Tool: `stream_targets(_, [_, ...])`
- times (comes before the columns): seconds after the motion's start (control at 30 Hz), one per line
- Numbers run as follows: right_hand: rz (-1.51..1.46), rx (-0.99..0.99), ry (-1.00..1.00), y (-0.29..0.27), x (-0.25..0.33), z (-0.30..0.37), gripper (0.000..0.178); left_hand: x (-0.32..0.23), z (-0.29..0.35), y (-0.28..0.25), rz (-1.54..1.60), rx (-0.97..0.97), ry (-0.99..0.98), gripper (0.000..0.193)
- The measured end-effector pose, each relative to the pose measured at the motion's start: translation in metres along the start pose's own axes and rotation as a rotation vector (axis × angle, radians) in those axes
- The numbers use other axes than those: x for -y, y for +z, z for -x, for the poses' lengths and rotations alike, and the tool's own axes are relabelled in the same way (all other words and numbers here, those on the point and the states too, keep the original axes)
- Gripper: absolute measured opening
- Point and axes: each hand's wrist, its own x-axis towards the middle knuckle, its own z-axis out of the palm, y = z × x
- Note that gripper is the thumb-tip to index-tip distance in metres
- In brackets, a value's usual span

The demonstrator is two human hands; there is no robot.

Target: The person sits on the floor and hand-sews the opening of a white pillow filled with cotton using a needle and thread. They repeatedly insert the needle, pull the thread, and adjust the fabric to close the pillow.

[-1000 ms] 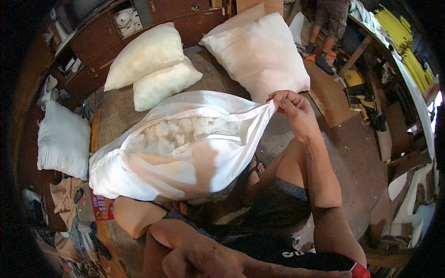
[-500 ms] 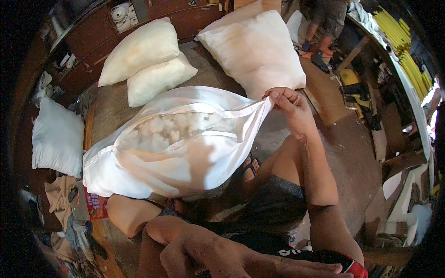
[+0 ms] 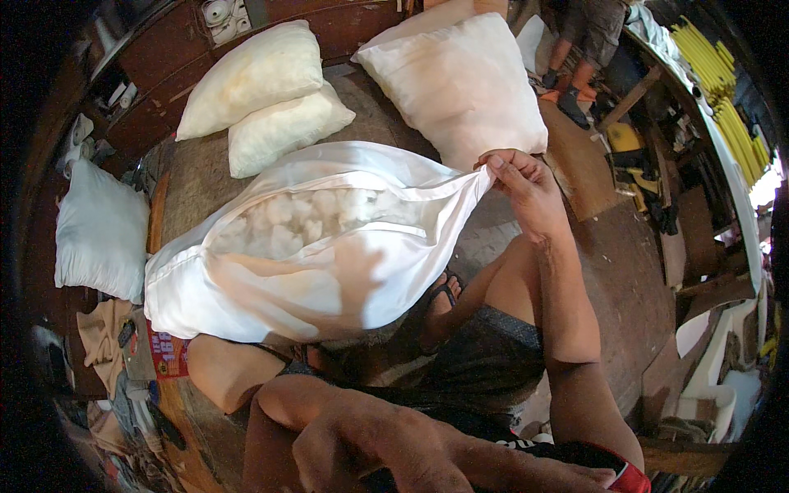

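A white pillow cover (image 3: 329, 283) lies stretched over my lap, its long slit gaping. Loose white fibre stuffing (image 3: 283, 222) shows through the slit. At the right end, my right hand (image 3: 526, 182) pinches the cover's corner between thumb and fingers and holds it raised. My left hand (image 3: 394, 444) is across my chest at the lower edge, apart from the cover. Its visible fingers stretch toward my right sleeve, with nothing seen in them; part of that hand is cut off by the frame.
Two cream pillows (image 3: 255, 82) overlap at the far left. A large white pillow (image 3: 460, 86) stands behind my right hand, and a pale one (image 3: 100, 234) stands at left. Another person's legs (image 3: 579, 62) show far right, near yellow rolls (image 3: 711, 70). Folded cloth (image 3: 105, 333) lies left.
The view has shifted slightly. My right hand keeps its pinch on the cover's corner, and my left hand has dropped a little lower in the picture.
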Motion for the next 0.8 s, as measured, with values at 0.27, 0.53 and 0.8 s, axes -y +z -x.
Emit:
stream_targets(0.27, [-0.007, -0.012, -0.004, 0.003, -0.002, -0.001, 0.023, 0.014, 0.006, 0.001, -0.066, -0.014, 0.17, 0.033])
stream_targets(0.53, [0.017, 0.008, 0.003, 0.001, -0.001, 0.0, 0.023, -0.01, 0.013, -0.031, -0.198, 0.129, 0.136, 0.04])
stream_targets(0.8, [0.068, -0.001, 0.048, 0.0, 0.0, 0.001, 0.024, -0.04, 0.015, -0.035, -0.785, 0.243, 0.113, 0.03])
